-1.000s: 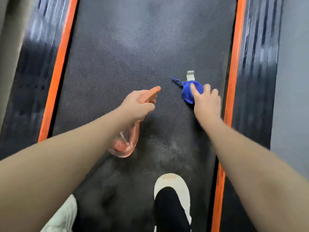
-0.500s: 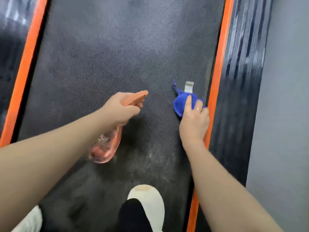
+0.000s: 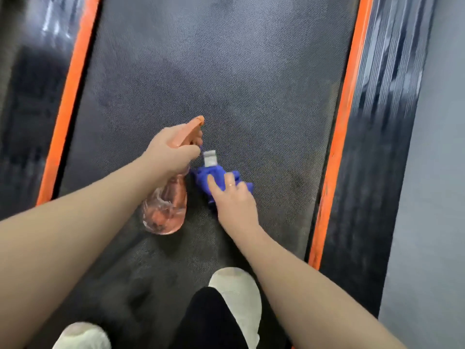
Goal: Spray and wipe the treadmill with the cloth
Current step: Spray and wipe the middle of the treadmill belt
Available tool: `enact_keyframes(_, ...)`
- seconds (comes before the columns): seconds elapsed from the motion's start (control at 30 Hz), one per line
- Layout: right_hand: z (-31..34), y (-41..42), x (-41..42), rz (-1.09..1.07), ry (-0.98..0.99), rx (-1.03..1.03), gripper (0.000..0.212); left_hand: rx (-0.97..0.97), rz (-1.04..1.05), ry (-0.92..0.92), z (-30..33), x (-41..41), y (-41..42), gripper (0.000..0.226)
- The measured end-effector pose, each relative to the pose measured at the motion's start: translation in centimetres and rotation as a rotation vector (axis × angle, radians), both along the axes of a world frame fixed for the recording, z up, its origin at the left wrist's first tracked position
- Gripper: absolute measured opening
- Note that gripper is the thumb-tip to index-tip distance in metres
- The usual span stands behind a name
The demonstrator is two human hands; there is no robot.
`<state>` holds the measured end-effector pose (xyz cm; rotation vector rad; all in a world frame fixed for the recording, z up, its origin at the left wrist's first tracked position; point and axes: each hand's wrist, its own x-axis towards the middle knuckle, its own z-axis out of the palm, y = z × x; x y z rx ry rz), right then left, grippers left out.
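Note:
The treadmill's dark textured belt (image 3: pixel 226 71) fills the view, edged by orange strips. My left hand (image 3: pixel 171 152) grips the neck of an orange see-through spray bottle (image 3: pixel 166 210), its nozzle pointing up the belt. My right hand (image 3: pixel 234 200) presses a crumpled blue cloth (image 3: pixel 211 176) with a white tag flat on the belt, fingers spread over it, just right of the bottle. Cloth and bottle almost touch.
An orange strip (image 3: pixel 337 137) and a black ribbed side rail (image 3: pixel 382 122) run along the right, with grey floor (image 3: pixel 435 197) beyond. Another orange strip (image 3: pixel 68 102) borders the left. My two white shoes (image 3: pixel 239 293) stand on the belt near the bottom.
My right hand has slid the blue cloth leftward from the right edge of the belt to beside the bottle. The left hand keeps holding the bottle in the same pose.

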<state>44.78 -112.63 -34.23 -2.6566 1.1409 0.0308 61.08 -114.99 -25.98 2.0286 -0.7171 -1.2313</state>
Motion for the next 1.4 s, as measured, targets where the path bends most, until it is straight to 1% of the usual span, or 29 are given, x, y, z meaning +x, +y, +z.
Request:
enact_keyframes(0.07, 0.2, 2.1, 0.5, 0.180, -0.009, 0.043, 0.043, 0.034, -0.010, -0.006, 0.1, 1.5, 1.1, 0.034)
enact_keyframes(0.13, -0.2, 0.1, 0.6, 0.228, -0.032, -0.053, 0.042, 0.066, -0.056, -0.012, -0.1, 2.9, 2.4, 0.044)
enact_keyframes(0.2, 0.3, -4.0, 0.3, 0.035, 0.032, -0.124, 0.041, 0.095, -0.121, -0.059, -0.1, 3.9, 4.0, 0.053)
enact_keyframes(0.27, 0.9, -7.6, -0.2, -0.227, 0.127, -0.048, 0.045, 0.090, -0.163, -0.070, 0.1, 5.1, 5.1, 0.057)
enact_keyframes(0.33, 0.8, -7.4, 0.5, -0.359, 0.190, 0.010, 0.045, 0.108, -0.189, -0.057, 0.6, 6.5, 6.5, 0.056)
enact_keyframes(0.37, 0.9, -6.3, 1.5, -0.381, 0.174, -0.027, 0.044, 0.120, -0.201, -0.060, 0.7, 7.1, 7.1, 0.056)
enact_keyframes(0.4, 1.3, -4.7, 3.1, -0.345, 0.135, -0.074, 0.044, 0.134, -0.218, -0.071, 1.0, 7.9, 7.8, 0.057)
enact_keyframes(0.43, 1.5, -2.8, 4.6, -0.239, 0.098, -0.083, 0.046, 0.149, -0.241, -0.079, 1.1, 8.3, 8.5, 0.061)
enact_keyframes(0.5, 2.3, 1.4, 7.9, 0.129, 0.156, 0.131, 0.041, 0.141, -0.265, -0.038, 1.4, 9.0, 9.7, 0.074)
enact_keyframes(0.53, 2.7, 2.9, 9.1, 0.318, 0.216, 0.266, 0.039, 0.123, -0.260, -0.006, 1.5, 9.3, 10.2, 0.073)
enact_keyframes(0.57, 3.0, 3.2, 9.8, 0.454, 0.248, 0.336, 0.036, 0.109, -0.253, 0.002, 1.6, 9.7, 10.6, 0.069)
enact_keyframes(0.6, 3.2, 2.3, 10.2, 0.504, 0.259, 0.324, 0.034, 0.100, -0.241, -0.005, 1.7, 10.2, 10.9, 0.066)
enact_keyframes(0.63, 3.1, 1.0, 10.4, 0.482, 0.237, 0.255, 0.032, 0.092, -0.226, -0.017, 1.8, 10.8, 11.3, 0.066)
enact_keyframes(0.67, 2.9, -0.4, 10.5, 0.393, 0.230, 0.188, 0.032, 0.083, -0.207, -0.037, 1.8, 11.6, 11.9, 0.065)
enact_keyframes(0.73, 2.5, -4.2, 9.8, -0.011, 0.207, 0.117, 0.031, 0.061, -0.157, -0.055, 1.6, 12.7, 12.8, 0.058)
enact_keyframes(0.77, 2.2, -5.4, 9.6, -0.202, 0.190, 0.127, 0.032, 0.055, -0.115, -0.048, 1.5, 13.2, 13.4, 0.054)
enact_keyframes(0.8, 2.2, -5.8, 9.5, -0.310, 0.184, 0.136, 0.035, 0.046, -0.071, -0.043, 1.5, 13.6, 14.0, 0.052)
enact_keyframes(0.87, 2.1, -3.9, 10.1, -0.277, 0.240, 0.160, 0.046, 0.038, -0.008, -0.067, 1.6, 14.0, 15.5, 0.060)
enact_keyframes(0.97, 2.1, 2.2, 10.2, 0.053, 0.159, 0.212, 0.050, 0.096, 0.017, -0.141, 2.1, 14.3, 17.1, 0.066)
enact_keyframes(1.03, 2.3, 4.5, 10.3, 0.294, 0.168, 0.253, 0.048, 0.134, 0.021, -0.129, 2.7, 14.7, 17.8, 0.052)
enact_keyframes(1.07, 2.4, 3.9, 10.5, 0.380, 0.195, 0.249, 0.048, 0.144, 0.018, -0.115, 3.0, 14.8, 18.2, 0.045)
enact_keyframes(1.1, 2.5, 2.9, 10.6, 0.395, 0.254, 0.215, 0.046, 0.147, 0.004, -0.113, 3.1, 15.1, 18.7, 0.040)
enact_keyframes(1.13, 2.8, 1.6, 10.8, 0.333, 0.292, 0.154, 0.043, 0.147, -0.012, -0.122, 3.2, 15.3, 19.1, 0.039)
enact_keyframes(1.17, 2.9, 0.3, 10.7, 0.195, 0.289, 0.090, 0.040, 0.145, -0.020, -0.135, 3.2, 15.7, 19.8, 0.038)
enact_keyframes(1.23, 2.8, -1.9, 9.5, -0.217, 0.275, 0.012, 0.036, 0.134, -0.034, -0.148, 2.8, 16.4, 20.9, 0.034)
enact_keyframes(1.27, 2.8, -2.2, 9.0, -0.340, 0.287, 0.015, 0.038, 0.132, -0.040, -0.141, 2.5, 16.8, 21.4, 0.032)
enact_keyframes(1.3, 2.8, -1.7, 8.9, -0.368, 0.315, 0.014, 0.041, 0.132, -0.043, -0.133, 2.2, 17.0, 21.8, 0.031)
enact_keyframes(1.33, 2.8, -0.5, 9.0, -0.319, 0.344, 0.020, 0.044, 0.134, -0.037, -0.127, 1.9, 17.1, 22.0, 0.032)
enact_keyframes(1.4, 3.2, 3.2, 9.9, -0.105, 0.330, 0.088, 0.050, 0.129, -0.027, -0.140, 1.2, 17.1, 22.1, 0.031)
